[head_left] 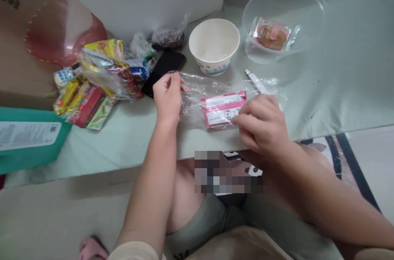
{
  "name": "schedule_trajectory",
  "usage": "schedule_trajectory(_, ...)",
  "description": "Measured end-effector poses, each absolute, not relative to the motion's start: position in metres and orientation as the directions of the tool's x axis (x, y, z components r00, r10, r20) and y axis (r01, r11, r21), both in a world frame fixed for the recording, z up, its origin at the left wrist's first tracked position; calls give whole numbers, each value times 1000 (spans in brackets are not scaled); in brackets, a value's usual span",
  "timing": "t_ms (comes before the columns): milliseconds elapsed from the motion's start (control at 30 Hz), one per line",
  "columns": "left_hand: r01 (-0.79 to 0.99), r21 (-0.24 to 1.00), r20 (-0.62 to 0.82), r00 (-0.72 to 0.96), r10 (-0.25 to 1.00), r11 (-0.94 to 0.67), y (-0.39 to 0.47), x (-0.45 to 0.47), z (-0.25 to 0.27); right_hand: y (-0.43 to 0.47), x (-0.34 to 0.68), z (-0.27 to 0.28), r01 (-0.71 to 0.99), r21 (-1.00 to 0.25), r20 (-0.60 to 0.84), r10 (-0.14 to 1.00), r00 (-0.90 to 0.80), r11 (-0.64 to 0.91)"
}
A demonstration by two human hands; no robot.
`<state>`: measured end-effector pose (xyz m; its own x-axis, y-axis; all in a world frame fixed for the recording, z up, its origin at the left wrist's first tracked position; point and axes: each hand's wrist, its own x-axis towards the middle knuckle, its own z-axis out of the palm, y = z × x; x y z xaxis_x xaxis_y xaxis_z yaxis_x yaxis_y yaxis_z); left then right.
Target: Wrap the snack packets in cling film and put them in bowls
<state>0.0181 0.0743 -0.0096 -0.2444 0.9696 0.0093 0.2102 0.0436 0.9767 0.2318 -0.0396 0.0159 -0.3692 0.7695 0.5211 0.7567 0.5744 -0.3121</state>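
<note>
My left hand (pixel 168 94) pinches the left edge of a clear plastic bag (pixel 192 106), which lies spread on the table's front part. A pink-and-white snack packet (pixel 220 114) with printed small text rests within the bag's outline; whether it is inside or on top I cannot tell. The curled fingers of my right hand (pixel 261 122) close at the packet's right edge, covering that end. Just beyond this hand lies a slim white pen-like tool (pixel 254 79), its near end hidden by my knuckles.
Behind stands a white paper bowl (pixel 215 61). A clear plastic bowl (pixel 317 26) holds a wrapped item (pixel 272 34). Leftward are a black phone (pixel 166 65), heaped snack packets (pixel 92 104), a red translucent bowl (pixel 58 38) and a teal container (pixel 58 145) near the edge.
</note>
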Motion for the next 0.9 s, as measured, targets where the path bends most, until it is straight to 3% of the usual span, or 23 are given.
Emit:
schedule_trajectory(67,207,976,-19,-235,972,69,76,16,-10,-52,232,24,662,-310,370,728,-578,683)
schedule_trajectory(133,218,973,-25,-214,976,73,75,13,-10,-66,234,30,643,-363,105,716,-690,674)
schedule_trajectory(200,240,969,-12,-197,980,60,74,11,-12,-80,237,34,679,-439,-88,724,-684,588)
schedule_trajectory(300,263,964,2,-183,983,47,72,9,-13,-90,241,39,672,-568,-185,722,-666,475)
schedule_trajectory(367,259,965,0,-177,984,46,71,9,-13,-87,241,43,605,-656,-171,691,-702,451)
schedule_trajectory(433,245,969,-5,-165,986,45,71,10,-13,-76,237,47,563,-689,-70,731,-679,457)
schedule_trajectory(500,226,973,-15,-141,990,47,71,12,-11,-60,230,45,589,-637,126,821,-557,497)
schedule_trajectory(600,207,973,-89,-73,993,102,68,14,-6,-37,216,34,672,-482,337,827,-451,563)
schedule_trajectory(733,325,917,-268,74,961,230,59,10,-1,-19,208,14,784,-379,167,869,-466,493)
schedule_trajectory(833,468,858,-331,193,924,210,52,6,1,-16,211,6,830,-379,82,908,-411,409)
schedule_trajectory(900,439,872,-347,242,906,217,48,6,5,-16,214,4,831,-403,85,919,-384,384)
